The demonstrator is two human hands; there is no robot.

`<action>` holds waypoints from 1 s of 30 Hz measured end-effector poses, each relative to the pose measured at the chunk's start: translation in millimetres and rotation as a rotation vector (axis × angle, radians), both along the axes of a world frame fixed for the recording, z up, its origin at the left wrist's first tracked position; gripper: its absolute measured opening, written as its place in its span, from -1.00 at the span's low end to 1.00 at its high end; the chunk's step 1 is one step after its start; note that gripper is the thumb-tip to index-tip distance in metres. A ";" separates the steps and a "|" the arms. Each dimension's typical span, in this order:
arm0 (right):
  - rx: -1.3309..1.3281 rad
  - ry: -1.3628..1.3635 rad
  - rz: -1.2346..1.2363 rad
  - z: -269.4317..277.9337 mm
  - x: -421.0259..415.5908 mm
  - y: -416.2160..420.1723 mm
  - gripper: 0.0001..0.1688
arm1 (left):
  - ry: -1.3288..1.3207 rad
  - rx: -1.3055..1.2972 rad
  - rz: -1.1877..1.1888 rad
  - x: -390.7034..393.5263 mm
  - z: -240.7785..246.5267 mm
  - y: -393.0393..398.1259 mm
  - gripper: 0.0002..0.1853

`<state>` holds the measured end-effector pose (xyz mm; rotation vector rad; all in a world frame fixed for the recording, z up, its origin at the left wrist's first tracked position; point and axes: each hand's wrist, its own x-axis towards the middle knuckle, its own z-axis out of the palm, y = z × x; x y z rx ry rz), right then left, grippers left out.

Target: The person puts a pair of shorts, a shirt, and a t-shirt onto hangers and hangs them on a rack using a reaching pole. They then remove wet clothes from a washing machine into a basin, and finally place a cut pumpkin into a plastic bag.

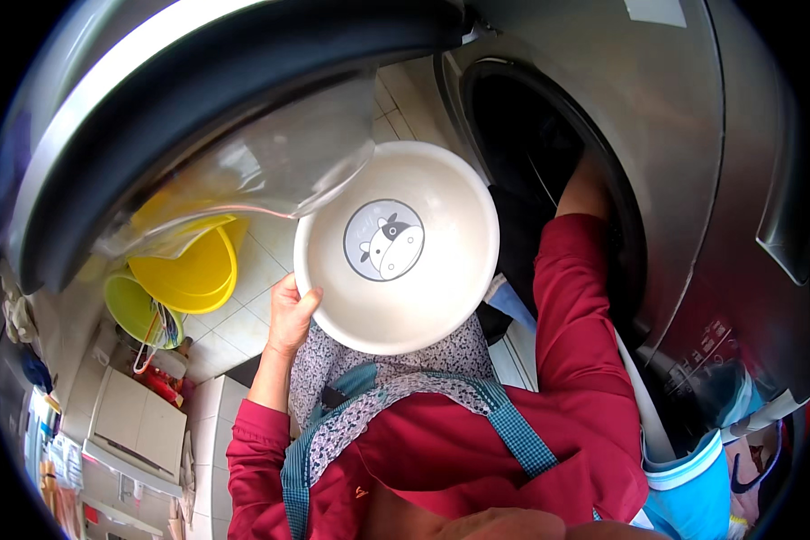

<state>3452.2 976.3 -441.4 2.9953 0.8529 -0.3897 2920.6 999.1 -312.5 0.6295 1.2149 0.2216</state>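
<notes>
My left hand (pixel 294 314) grips the rim of a cream plastic basin (pixel 445 270), its thumb over the edge. A cow's face in a grey circle is printed on the basin's bottom, and nothing lies inside. My right forearm reaches through the round dark opening of a front-loading washing machine (pixel 675 135); the hand itself is hidden in the drum. Dark cloth (pixel 516 226) hangs at the lower edge of the opening, beside the basin. The machine's round door (pixel 243 88), with a clear bowl-shaped glass, stands open at the upper left, partly over the basin's edge.
On the tiled floor at left are a yellow basin (pixel 209 270) and a green bucket (pixel 123 304) holding clothes hangers (pixel 152 337). A white cabinet (pixel 138 425) stands at lower left. Blue fabric (pixel 692 486) and other cloth lie at lower right, by the machine.
</notes>
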 end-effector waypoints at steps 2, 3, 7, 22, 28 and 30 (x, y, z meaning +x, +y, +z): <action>0.025 -0.009 0.031 -1.4 7.6 8.8 -0.31 | -0.005 -0.009 0.003 -4.7 -1.5 -3.3 -0.81; 0.029 -0.015 0.038 -6.6 10.1 13.4 -0.31 | -0.011 -0.014 0.012 -4.3 -3.6 -3.2 -0.81; 0.067 -0.032 0.086 -18.4 15.0 29.8 -0.31 | -0.017 0.012 0.042 0.3 -4.3 -2.9 -0.81; 0.054 -0.247 -0.032 46.7 -45.3 -23.3 -0.31 | -0.037 0.022 0.047 1.8 1.9 -7.5 -0.81; 0.269 -0.217 0.162 -26.5 5.4 5.3 -0.41 | -0.020 0.042 0.010 9.1 4.4 0.5 -0.81; 0.295 -0.173 0.190 -20.2 5.4 23.4 -0.43 | -0.020 0.046 0.000 3.3 -1.0 -0.3 -0.81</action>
